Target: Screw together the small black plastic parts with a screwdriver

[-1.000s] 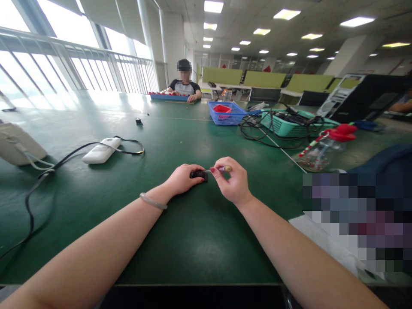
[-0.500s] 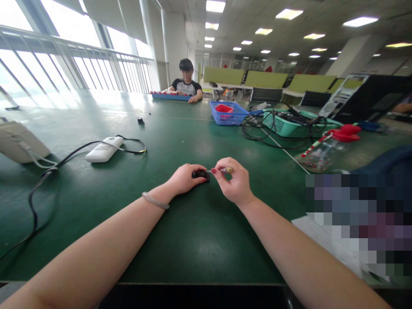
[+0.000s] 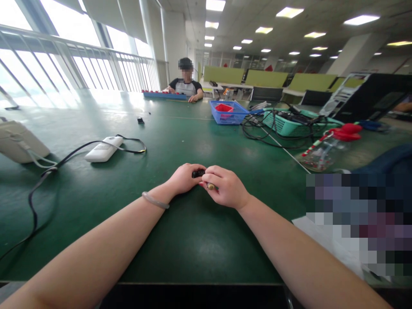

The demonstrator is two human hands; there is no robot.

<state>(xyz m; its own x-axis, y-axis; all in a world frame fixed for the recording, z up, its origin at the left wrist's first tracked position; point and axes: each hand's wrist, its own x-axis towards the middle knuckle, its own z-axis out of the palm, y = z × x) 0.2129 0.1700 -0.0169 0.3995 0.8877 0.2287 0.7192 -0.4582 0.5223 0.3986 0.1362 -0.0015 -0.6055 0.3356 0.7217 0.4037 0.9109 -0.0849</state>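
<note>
My left hand (image 3: 184, 178) rests on the green table (image 3: 193, 231) with its fingers closed on a small black part (image 3: 197, 173). My right hand (image 3: 225, 189) is curled over right beside it, fingers closed on a small tool with a yellowish handle (image 3: 210, 186) that now lies under the fingers. The two hands touch over the black part, most of which is hidden. A pale bracelet (image 3: 155, 200) sits on my left wrist.
A white power brick (image 3: 103, 149) with a black cable lies to the left, a beige device (image 3: 19, 141) at the far left. A blue basket (image 3: 227, 112), a teal basket with cables (image 3: 289, 122) and a red-capped bottle (image 3: 328, 146) stand to the right. Another person (image 3: 186, 83) sits at the far end.
My right hand has turned over and dropped onto the black part, so the tool handle now points down and toward me instead of lying level above the part. The left hand has stayed put.
</note>
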